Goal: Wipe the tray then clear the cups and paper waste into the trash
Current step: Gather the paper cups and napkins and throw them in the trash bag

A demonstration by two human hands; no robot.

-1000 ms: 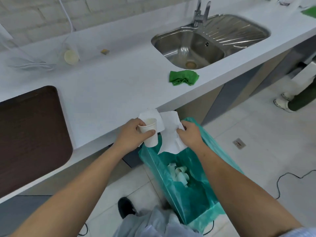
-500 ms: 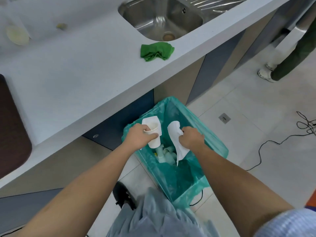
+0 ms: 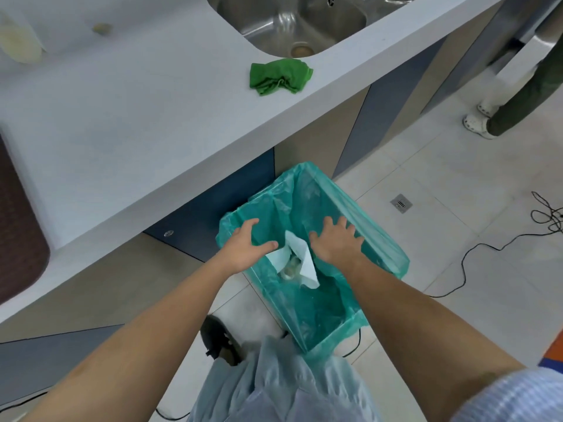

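Note:
A trash bin lined with a green bag (image 3: 380, 239) stands on the floor below the counter edge. White paper (image 3: 300, 260) lies loose inside it, over other waste that is mostly hidden. My left hand (image 3: 245, 246) hovers over the bin's left rim with fingers spread and nothing in it. Over the bin's middle, my right hand (image 3: 336, 242) is spread flat and empty too. The dark brown tray (image 3: 18, 226) shows at the left edge of the white counter (image 3: 137, 123).
A crumpled green cloth (image 3: 280, 76) lies on the counter near the steel sink (image 3: 304, 22). Another person's leg and white shoe (image 3: 481, 123) stand at the right. Black cables (image 3: 487, 248) run across the tiled floor by a drain (image 3: 401, 203).
My left hand has let go of the paper cup and my right hand has released the white paper; both dropped into the bin. Both hands are now spread.

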